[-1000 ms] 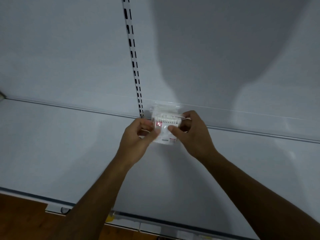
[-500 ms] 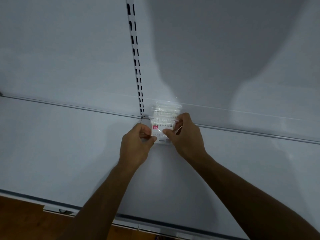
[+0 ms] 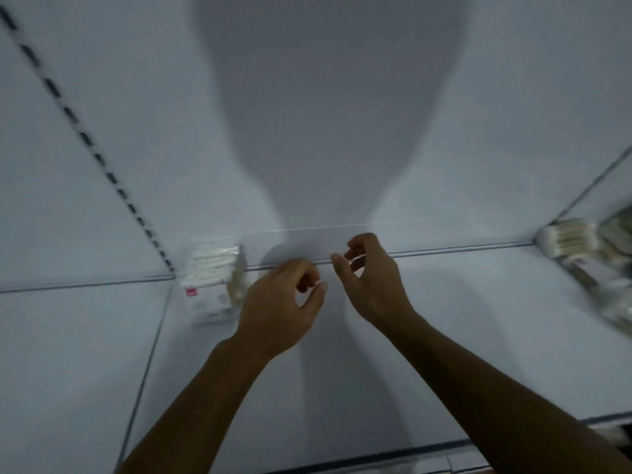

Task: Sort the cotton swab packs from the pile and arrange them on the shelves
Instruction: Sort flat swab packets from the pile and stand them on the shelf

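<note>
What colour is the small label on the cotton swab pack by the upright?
Red or pink, on the white cotton swab pack, in the head view.

A pale grey back panel (image 3: 342, 80) rises behind a white shelf (image 3: 461, 336), a slotted upright (image 3: 85, 138) running diagonally, shadow darkening the centre.

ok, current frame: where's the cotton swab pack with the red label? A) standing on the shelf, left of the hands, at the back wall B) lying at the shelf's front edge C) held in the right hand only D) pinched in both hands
A. The cotton swab pack stands on the shelf against the back wall, left of the left hand; that hand and the right hand hold nothing, fingers loosely curled.
</note>
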